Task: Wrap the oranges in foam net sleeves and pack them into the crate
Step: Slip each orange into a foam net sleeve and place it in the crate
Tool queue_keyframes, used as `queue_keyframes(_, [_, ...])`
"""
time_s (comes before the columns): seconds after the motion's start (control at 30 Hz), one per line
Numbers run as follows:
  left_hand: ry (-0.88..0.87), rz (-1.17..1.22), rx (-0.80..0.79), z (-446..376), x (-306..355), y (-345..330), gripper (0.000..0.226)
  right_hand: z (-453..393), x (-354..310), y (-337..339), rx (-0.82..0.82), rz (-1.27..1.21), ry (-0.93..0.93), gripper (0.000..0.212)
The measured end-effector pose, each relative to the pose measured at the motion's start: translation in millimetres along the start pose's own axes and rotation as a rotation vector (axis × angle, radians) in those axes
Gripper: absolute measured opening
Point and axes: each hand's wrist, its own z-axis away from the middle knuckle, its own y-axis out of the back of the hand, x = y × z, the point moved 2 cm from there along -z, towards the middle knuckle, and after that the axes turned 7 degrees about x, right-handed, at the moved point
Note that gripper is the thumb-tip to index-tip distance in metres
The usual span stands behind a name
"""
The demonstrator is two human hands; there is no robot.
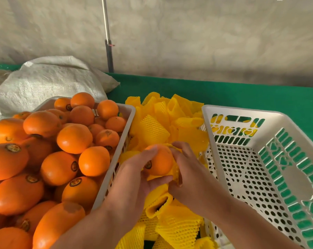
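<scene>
The left hand (134, 175) holds one orange (159, 160) over the pile of foam net sleeves (157, 128), so the right hand (188, 169) can pull a yellow sleeve (175, 172) around it. The white crate (259, 159) waits just beside, with nothing in it that I can see.

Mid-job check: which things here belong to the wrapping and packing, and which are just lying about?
Part of the job:
orange in the left hand
foam net sleeve the right hand pulls on
loose sleeve pile
full orange crate
empty white crate

Lying about:
woven sack
metal pole
green cloth
</scene>
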Motion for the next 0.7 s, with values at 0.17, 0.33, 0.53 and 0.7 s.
queue_keyframes(0.17, [-0.041, 0.002, -0.055, -7.7, -5.6, 3.6, 0.035, 1.6, -1.4, 2.3, 0.052, -0.026, 0.005, 0.076])
queue_keyframes(0.33, [-0.327, -0.652, 0.127, -5.6, 0.4, 4.0, 0.064, 3.8, -3.6, 6.6, 0.106, 0.01, -0.006, 0.084])
queue_keyframes(0.53, [-0.692, -1.167, 0.345, -1.8, 1.9, -0.5, 0.094, 7.2, -19.4, 10.8, 0.151, 0.073, 0.096, 0.076])
queue_keyframes(0.7, [-0.795, -1.162, 0.321, 2.6, 4.0, -1.7, 0.072, 7.7, -23.2, 12.5, 0.141, 0.044, 0.145, 0.07])
